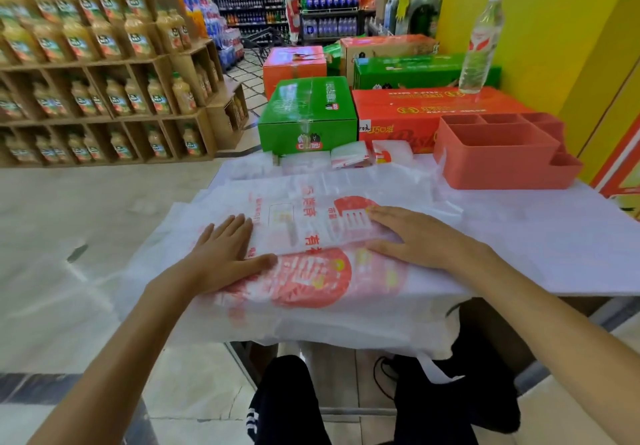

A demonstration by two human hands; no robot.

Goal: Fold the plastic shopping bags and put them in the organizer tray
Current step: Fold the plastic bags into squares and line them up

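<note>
A white plastic shopping bag (pixel 311 222) with red print lies flat on a stack of similar bags at the table's near edge. My left hand (pixel 225 250) presses flat on its left side, fingers straight, thumb along the folded near edge. Flat on the bag's right side lies my right hand (pixel 412 236), fingers pointing left. The coral organizer tray (pixel 498 170) with several compartments stands at the back right, its visible compartments holding nothing. Three small folded bags (pixel 349 157) lie in a row behind the stack.
Green and orange cartons (pixel 308 115) stand along the table's far edge, a water bottle (pixel 481 46) on one of them. Shelves of juice bottles (pixel 104 63) fill the left. A person in a red apron (pixel 293 8) stands far down the aisle. Bag ends hang over the table front.
</note>
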